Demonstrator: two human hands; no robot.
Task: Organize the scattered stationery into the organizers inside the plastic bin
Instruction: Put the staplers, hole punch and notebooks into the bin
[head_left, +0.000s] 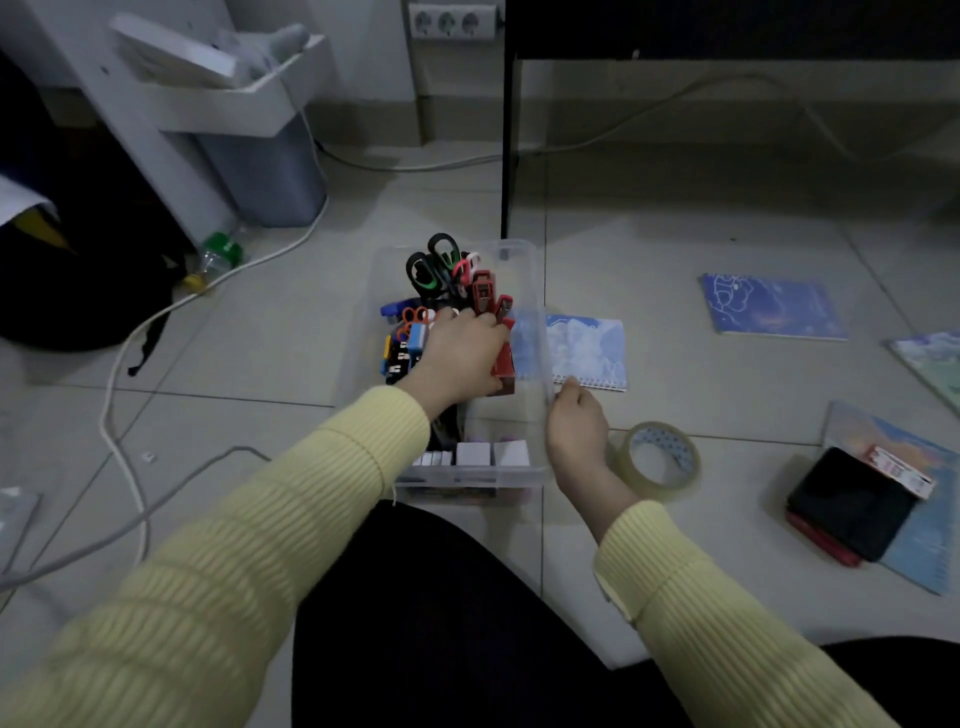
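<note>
Head view, reading from the left: a white cable (119, 374) snakes over the tiled floor (291, 322), clear of the work. Next comes the left hand (460, 358), reaching from a yellow sleeve down into the clear plastic bin (530, 291). Its fingers are bent over a red organizer (504, 370) among the red staplers (484, 293). The back of the hand hides whether they clamp on anything, so I cannot tell its grip. It is probably settling or slotting an item there. The bin sits on the floor straight ahead of the person's knees. It is already crowded. Black-and-green scissors (436, 265) stand handles-up at the far end, small orange scissors (413, 317) and blue pieces lie at the left, and white blocks (472, 453) line the near wall. Standing the tools upright most likely saves room. The right hand (576, 428) pinches the bin's right wall near its rim, seemingly to steady the light tub while the other hand works. Just behind that wall lies a blue spiral notebook (589, 348). A roll of clear tape (660, 460) sits beside the right wrist. Farther right are another blue notebook (771, 306) and a black case (852, 501) lying on more notebooks, all still loose on the floor.
</note>
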